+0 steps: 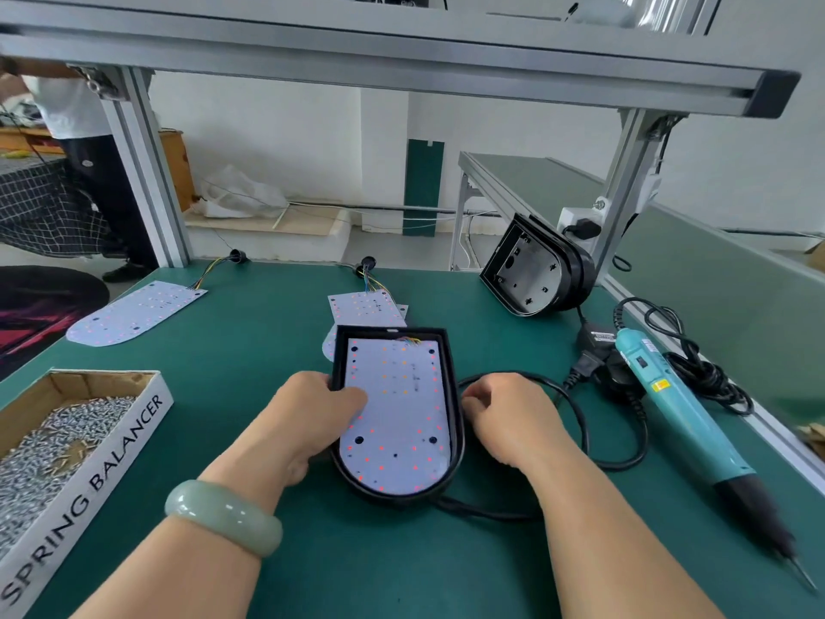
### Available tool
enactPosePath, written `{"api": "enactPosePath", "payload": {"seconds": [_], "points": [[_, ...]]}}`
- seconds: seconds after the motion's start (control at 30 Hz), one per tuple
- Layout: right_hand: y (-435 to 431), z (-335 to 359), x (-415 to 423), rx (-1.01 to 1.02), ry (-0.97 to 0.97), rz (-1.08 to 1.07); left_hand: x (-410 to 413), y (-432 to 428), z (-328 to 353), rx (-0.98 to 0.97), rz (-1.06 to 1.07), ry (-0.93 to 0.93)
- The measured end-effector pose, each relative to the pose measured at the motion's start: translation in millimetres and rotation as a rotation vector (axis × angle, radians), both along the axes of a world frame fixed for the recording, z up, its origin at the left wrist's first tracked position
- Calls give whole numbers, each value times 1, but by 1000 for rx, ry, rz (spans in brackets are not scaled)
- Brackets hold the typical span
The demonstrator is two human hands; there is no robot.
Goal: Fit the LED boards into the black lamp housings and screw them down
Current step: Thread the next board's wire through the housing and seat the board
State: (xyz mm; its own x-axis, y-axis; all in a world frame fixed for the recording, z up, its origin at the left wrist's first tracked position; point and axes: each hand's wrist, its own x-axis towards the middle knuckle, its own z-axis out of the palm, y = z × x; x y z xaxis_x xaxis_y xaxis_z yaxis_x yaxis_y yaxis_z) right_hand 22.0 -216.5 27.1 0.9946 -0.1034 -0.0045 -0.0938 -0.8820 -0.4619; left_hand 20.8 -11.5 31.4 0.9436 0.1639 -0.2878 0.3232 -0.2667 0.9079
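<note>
A black lamp housing [454, 422] lies flat on the green table in front of me, with a white LED board [399, 422] seated inside it. My left hand [308, 417] grips the housing's left wall, its thumb pressing on the board. My right hand [509, 417] sits curled against the housing's right wall; whether it pinches anything is hidden. Spare LED boards with wires lie behind the housing [364, 306] and at far left [138, 312]. A second, empty housing [535, 270] stands tilted at the back right.
A cardboard box of screws [67, 440] marked SPRING BALANCER stands at the left. A teal electric screwdriver [687, 413] lies at the right with its black cable [625, 457] looping round behind the housing. Aluminium frame posts [147, 172] rise at the table's rear; a person stands far left.
</note>
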Motion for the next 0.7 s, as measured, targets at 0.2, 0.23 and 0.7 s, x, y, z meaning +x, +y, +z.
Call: {"api": "enactPosePath", "payload": {"seconds": [0.2, 0.23, 0.7], "points": [[1, 3, 0, 322, -277, -51, -5, -3, 5, 217, -101, -147], [1, 8, -2, 356, -351, -71, -6, -1, 7, 237, -96, -174], [-19, 25, -4, 537, -488, -208, -18, 107, 38, 581, 256, -344]]}}
